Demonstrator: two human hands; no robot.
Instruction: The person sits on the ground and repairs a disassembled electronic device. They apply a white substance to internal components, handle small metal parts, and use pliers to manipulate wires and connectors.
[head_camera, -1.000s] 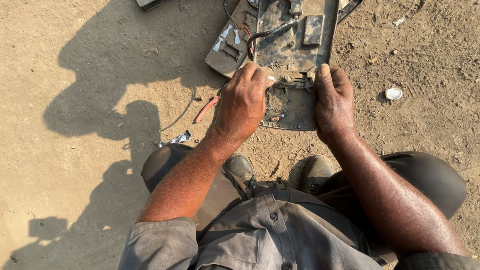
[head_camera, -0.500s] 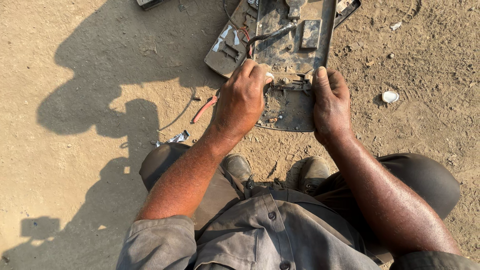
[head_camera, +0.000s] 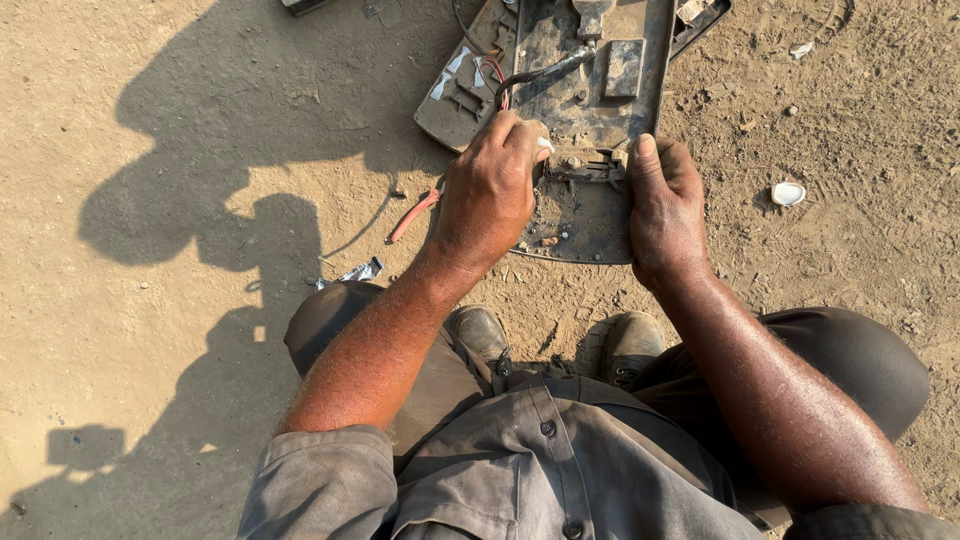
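Grime is coating the stiff, heavy-looking metal plate (head_camera: 590, 215) lying on the dirt ground by the boots, so the rims seem the surest hold; the left hand (head_camera: 490, 195) is curling shut on its fittings while the right hand (head_camera: 665, 205) is pressing open-fingered along its right rim.

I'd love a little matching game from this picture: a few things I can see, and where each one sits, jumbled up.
Things:
1. left hand
2. right hand
3. red wire piece
4. small white cap

Places:
A. on the dirt, right of the dirty metal panel
B. on the panel's right edge
C. on the dirt, left of the left hand
D. on the panel's left side, by its middle bracket

Pairs: 1-D, 2-B, 3-C, 4-A
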